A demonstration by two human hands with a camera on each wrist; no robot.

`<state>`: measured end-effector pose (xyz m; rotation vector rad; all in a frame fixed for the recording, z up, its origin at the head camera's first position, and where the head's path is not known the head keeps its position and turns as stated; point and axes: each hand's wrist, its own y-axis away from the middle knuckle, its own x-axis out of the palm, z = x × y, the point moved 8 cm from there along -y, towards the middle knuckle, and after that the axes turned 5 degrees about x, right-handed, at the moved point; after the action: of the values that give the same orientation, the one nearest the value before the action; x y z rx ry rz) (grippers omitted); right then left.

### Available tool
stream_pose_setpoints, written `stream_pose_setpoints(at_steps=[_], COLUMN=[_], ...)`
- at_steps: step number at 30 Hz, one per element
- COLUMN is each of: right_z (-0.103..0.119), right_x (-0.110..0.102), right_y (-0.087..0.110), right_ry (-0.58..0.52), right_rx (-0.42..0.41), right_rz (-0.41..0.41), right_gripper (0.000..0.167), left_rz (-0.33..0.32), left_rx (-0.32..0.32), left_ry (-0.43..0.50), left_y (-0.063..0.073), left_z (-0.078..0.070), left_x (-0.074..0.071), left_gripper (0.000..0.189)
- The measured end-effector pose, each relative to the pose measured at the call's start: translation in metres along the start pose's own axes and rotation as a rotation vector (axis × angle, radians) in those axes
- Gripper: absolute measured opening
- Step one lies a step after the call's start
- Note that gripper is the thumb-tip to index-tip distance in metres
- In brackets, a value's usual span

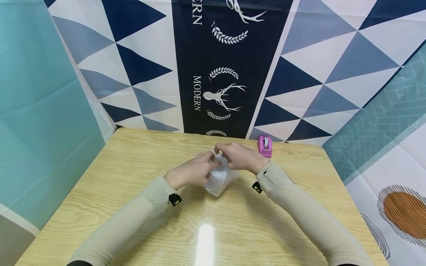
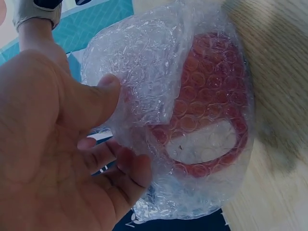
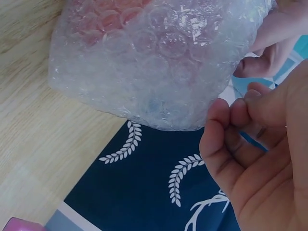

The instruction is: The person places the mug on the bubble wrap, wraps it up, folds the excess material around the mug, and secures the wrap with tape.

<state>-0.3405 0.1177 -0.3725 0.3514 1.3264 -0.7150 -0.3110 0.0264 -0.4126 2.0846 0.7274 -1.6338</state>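
Observation:
A bubble-wrapped package [image 1: 217, 181] stands on the table between both hands. Through its bubble wrap [image 2: 149, 62] shows a red object [image 2: 211, 91] with a wide loop like a handle; the wrap blurs the rest. On one side, the left hand [image 1: 193, 171] grips the package, its thumb [image 2: 108, 91] laid against a folded flap of wrap and its other fingers curled behind. At the upper edge, the right hand [image 1: 241, 157] pinches with thumb and fingertips together against the bubble wrap. How much film lies between those fingertips is hard to see.
A pink tape dispenser [image 1: 265, 147] with a roll of tape stands at the back of the wooden table [image 1: 139, 207], right of the hands. Behind the table hangs a patterned cloth [image 1: 216, 55] with triangles and deer heads. A light reflection lies on the front tabletop.

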Motion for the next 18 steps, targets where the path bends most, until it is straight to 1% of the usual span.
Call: stream_pose_setpoints(at_steps=[5,9,15,18], right_z=[-0.001,-0.003,-0.01,-0.014], right_x=[-0.002,-0.007,-0.015,-0.017], right_y=[-0.002,-0.004,-0.007,-0.008], right_ry=[0.006,0.01,-0.013,-0.007], right_rx=[-0.009,0.006,0.019,0.033], right_rz=[-0.029,-0.037,-0.074,-0.087], right_gripper=[0.028,0.029,0.02,0.017], left_rz=[0.053,0.078,0.08,0.079], left_rx=[-0.04,-0.053,-0.052,-0.054], left_ry=[-0.03,-0.039,-0.07,-0.073], left_y=[-0.001,-0.002,-0.004,-0.005], left_z=[0.002,0.002,-0.002,-0.003], left_x=[0.002,0.002,0.002,0.002], left_gripper=[0.061,0.062,0.063,0.063])
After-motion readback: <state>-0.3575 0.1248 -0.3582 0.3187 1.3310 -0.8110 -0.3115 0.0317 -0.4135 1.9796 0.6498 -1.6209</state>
